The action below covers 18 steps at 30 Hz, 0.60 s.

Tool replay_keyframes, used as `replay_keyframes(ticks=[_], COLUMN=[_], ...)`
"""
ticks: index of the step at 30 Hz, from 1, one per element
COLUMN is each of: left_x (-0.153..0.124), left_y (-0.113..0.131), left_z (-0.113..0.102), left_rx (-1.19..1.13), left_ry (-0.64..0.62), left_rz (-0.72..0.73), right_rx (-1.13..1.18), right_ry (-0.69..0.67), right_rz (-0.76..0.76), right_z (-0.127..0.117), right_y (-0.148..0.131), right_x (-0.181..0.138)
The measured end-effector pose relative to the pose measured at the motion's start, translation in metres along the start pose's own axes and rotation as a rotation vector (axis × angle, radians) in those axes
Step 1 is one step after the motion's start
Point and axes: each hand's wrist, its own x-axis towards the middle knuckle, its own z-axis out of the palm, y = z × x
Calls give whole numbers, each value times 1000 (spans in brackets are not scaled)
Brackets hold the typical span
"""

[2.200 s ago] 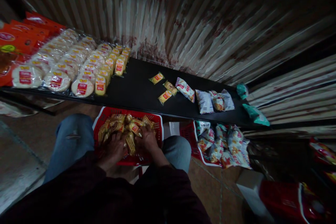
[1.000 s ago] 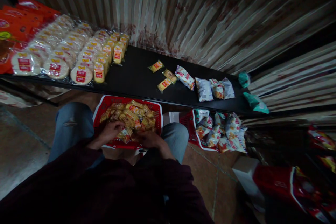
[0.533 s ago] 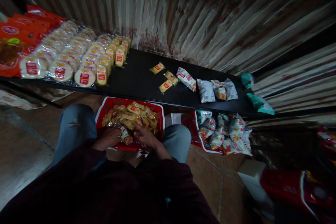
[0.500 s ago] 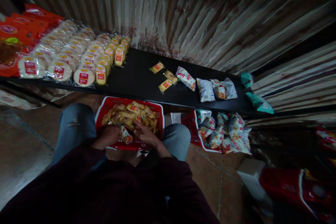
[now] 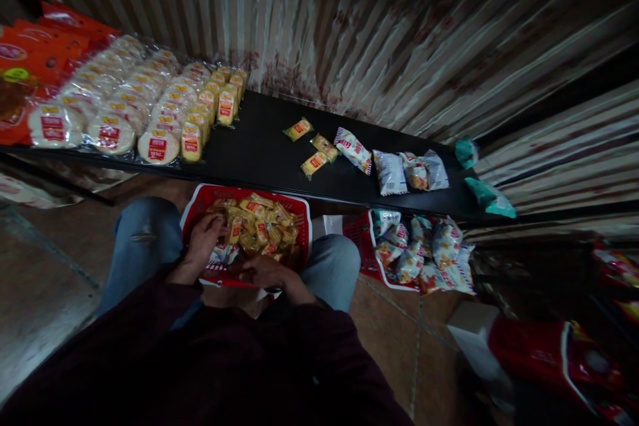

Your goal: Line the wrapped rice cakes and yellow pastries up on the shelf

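Observation:
A red basket (image 5: 302, 213) with a white rim stands between my knees, filled with small yellow snacks (image 5: 260, 231) in clear wrappers. My left hand (image 5: 202, 239) is inside its left part, fingers curled down beside the yellow snacks; what they close on is hidden. At the near side of the basket my right hand (image 5: 267, 271) reaches leftward, its fingers stretched out low among the packs and partly in shadow. Between the two hands lies a white snack bag (image 5: 224, 254), partly covered.
A black shelf (image 5: 259, 146) runs behind the basket. On it stand rows of round white wrapped crackers (image 5: 158, 145), upright yellow packs (image 5: 192, 140), orange bags (image 5: 44, 56), loose yellow packs (image 5: 314, 164) and white bags (image 5: 389, 172). Another red basket (image 5: 375, 249) holds snack bags.
My left hand has moved up and forward within the basket. My right hand has drawn back toward the near rim. The yellow packs between them have shifted, and the white bag sits further left.

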Motion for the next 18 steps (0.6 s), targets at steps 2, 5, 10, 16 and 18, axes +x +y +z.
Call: replay_keyframes(ticks=[2, 5, 10, 16, 18], left_x=[-1, -7, -20, -27, -27], left_y=[6, 19, 17, -1, 0], left_z=[-6, -21, -30, -16, -13], left_rx=[167, 821, 1382, 1446, 1410], left_ry=[3, -31, -292, -337, -315], left_rz=[53, 211, 158, 125, 138], right_rx=[-38, -100, -294, -387, -377], right_ry=[-4, 6, 144, 247, 268], right_rz=[-18, -81, -40, 32, 18], right_z=[2, 1, 8, 18, 16], right_y=[-7, -11, -10, -11, -11], right_x=[1, 2, 9, 22, 25])
